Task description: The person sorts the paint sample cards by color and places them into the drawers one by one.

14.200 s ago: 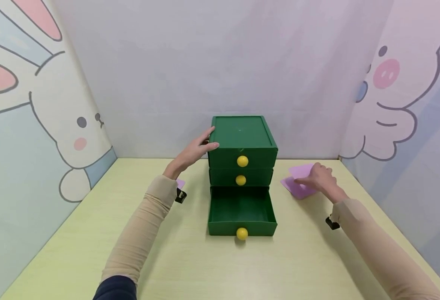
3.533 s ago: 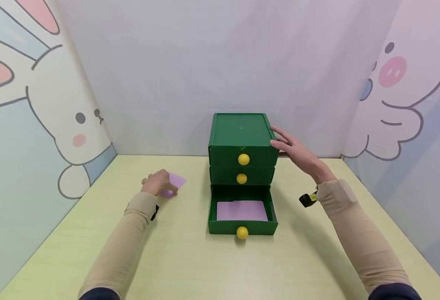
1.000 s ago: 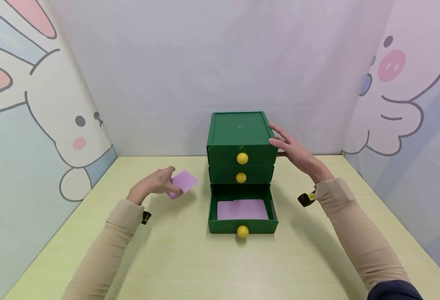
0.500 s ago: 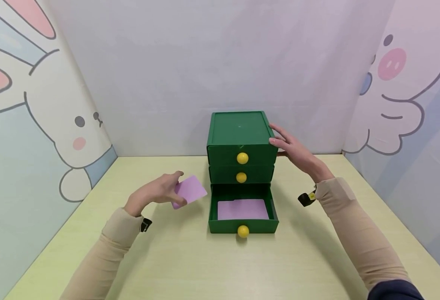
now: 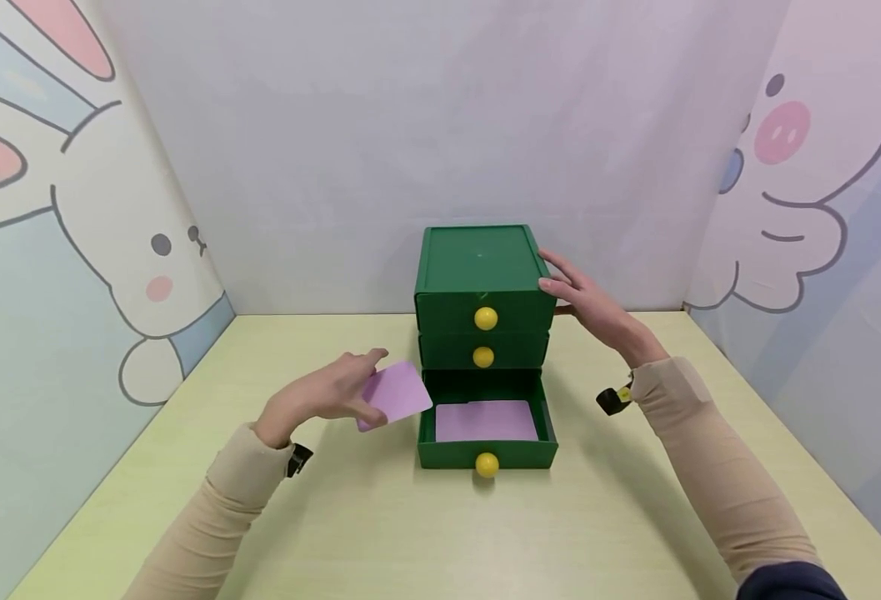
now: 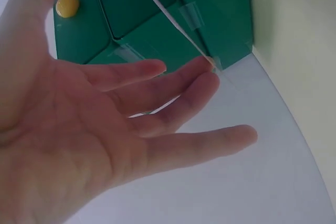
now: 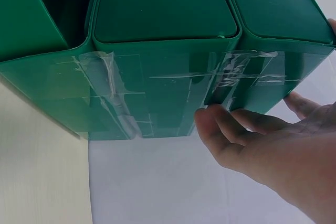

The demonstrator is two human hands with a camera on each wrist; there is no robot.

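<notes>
My left hand (image 5: pixel 327 390) pinches a lilac square of paper (image 5: pixel 398 393) between thumb and fingers, tilted above the table just left of the pulled-out bottom drawer (image 5: pixel 451 456). Edge-on, that paper (image 6: pixel 169 17) is a thin pale line in the left wrist view. Another lilac sheet (image 5: pixel 487 422) lies flat inside the drawer. The green drawer unit (image 5: pixel 479 260) has round yellow knobs, and its upper two drawers are closed. My right hand (image 5: pixel 598 310) rests against the unit's upper right side; the right wrist view shows its fingertips (image 7: pixel 206 121) at the taped side wall.
Clear tape (image 7: pixel 110 77) runs along the joins on the unit's side. Behind it rises a pale cloth backdrop (image 5: pixel 320 167), with cartoon-printed panels left and right. The light wooden table (image 5: pixel 425 533) extends in front of the drawer.
My left hand picked up the lilac paper from the table's left side and brought it right, towards the drawer. Earlier the drawer was bare; a lilac sheet now lies inside. My right hand has stayed put lately.
</notes>
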